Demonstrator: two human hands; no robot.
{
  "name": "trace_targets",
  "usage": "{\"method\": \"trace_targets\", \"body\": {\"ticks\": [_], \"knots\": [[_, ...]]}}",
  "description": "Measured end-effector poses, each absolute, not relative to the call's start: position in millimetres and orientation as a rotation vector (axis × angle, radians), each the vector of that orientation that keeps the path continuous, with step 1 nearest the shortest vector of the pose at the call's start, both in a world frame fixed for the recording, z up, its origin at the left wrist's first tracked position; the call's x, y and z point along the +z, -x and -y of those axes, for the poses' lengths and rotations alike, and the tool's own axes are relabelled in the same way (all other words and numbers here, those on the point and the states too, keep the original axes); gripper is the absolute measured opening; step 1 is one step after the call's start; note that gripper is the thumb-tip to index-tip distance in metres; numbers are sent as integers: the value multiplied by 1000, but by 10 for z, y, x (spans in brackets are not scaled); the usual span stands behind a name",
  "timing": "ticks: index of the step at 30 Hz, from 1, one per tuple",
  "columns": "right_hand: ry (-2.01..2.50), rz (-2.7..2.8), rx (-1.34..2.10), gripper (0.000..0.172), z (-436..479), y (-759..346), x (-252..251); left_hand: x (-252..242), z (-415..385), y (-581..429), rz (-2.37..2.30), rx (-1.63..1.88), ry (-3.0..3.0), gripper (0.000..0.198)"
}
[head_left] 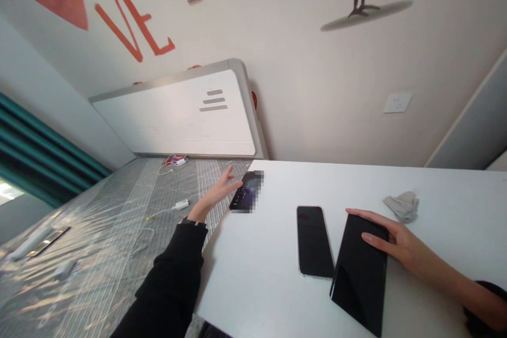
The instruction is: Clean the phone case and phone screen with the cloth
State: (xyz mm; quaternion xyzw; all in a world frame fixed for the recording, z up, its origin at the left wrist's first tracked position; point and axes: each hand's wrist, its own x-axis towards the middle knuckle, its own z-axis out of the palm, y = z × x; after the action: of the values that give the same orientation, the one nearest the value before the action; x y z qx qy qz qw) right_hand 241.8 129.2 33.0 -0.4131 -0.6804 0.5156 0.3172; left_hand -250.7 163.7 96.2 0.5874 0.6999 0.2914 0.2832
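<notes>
Head view: left hand (215,197), fingers spread, extends to a lit phone (244,199) near the far-left corner of a white table (269,259); whether they touch is unclear. Right hand (403,240) pinches a black tablet (358,280) between thumb and fingers, beside a dark phone (315,240) and near a crumpled cloth (403,206).

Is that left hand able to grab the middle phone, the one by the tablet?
Probably yes: the left hand looks open, and only the flat left phone and bare tabletop lie between it and the middle phone, beside the tablet.
</notes>
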Motion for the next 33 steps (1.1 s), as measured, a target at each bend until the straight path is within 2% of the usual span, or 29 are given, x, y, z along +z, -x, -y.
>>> {"method": "trace_targets", "body": {"ticks": [4, 8, 11, 13, 20, 24, 28, 33], "knots": [[1064, 1805, 1361, 58, -1296, -2413, 335, 1054, -1263, 2125, -1911, 831, -1753, 77], [1028, 1851, 1378, 63, -1334, -2439, 331, 951, -609, 1187, -1699, 720, -2061, 55], [1001, 1902, 1475, 61, -1375, -2481, 340, 816, -236, 563, -1359, 331, -2356, 65], [1009, 1963, 1446, 58, -1390, -2504, 345, 752, -135, 377, -1281, 258, -2391, 68], [1029, 2309, 820, 53, -1320, -2452, 287, 762, -77, 715, -1404, 100, -2375, 69], [989, 2389, 594, 47, -1260, -2324, 247, 648, 78, 903, -1505, 137, -2403, 58], [982, 2369, 395, 38, -1181, -2183, 283, 438, 140, 773, -1525, 293, -2725, 65], [932, 2199, 319, 26, -1178, -2308, 411, 357, 26, 351, -1233, 541, -3223, 56]]}}
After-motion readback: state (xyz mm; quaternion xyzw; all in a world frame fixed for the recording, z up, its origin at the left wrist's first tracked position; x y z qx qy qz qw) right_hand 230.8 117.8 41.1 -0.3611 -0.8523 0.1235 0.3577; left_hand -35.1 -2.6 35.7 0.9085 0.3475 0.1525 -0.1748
